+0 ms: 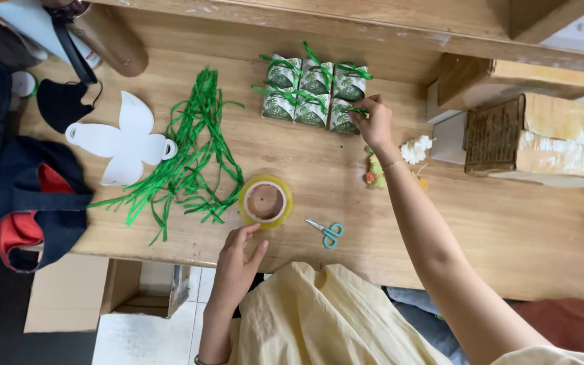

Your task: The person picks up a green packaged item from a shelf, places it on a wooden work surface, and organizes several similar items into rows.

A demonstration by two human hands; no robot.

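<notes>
Wooden worktop (441, 223), seen from above.

Right hand (374, 122): reached out to 1 o'clock; fingertips closed on the green ribbon of the nearest gift box (343, 116), at the lower right corner of the group.

Gift boxes (313, 91): six small green-and-white boxes, set in two rows of three, touching one another, each tied with green ribbon; placed at 12 o'clock on the worktop.

Left hand (236, 260): laid at 6 o'clock near the worktop edge, fingers loosely spread, nothing held; fingertips just beside the tape roll (265, 201).

Tape roll: clear, yellowish, lying flat at centre.

Scissors (326, 232): small, teal-handled, lying just right of the tape roll.

Loose ribbon strips (190, 155): green, heaped at 10 o'clock.

Flat box blank (123, 142): white, unfolded, touching the left of the ribbon heap.

Small decorations (415, 150): one white and one yellow-green, by the right wrist.

Cardboard boxes (535, 135): stacked at 2 o'clock.

Dark bag (28, 196): blue and red, at 9 o'clock.
</notes>
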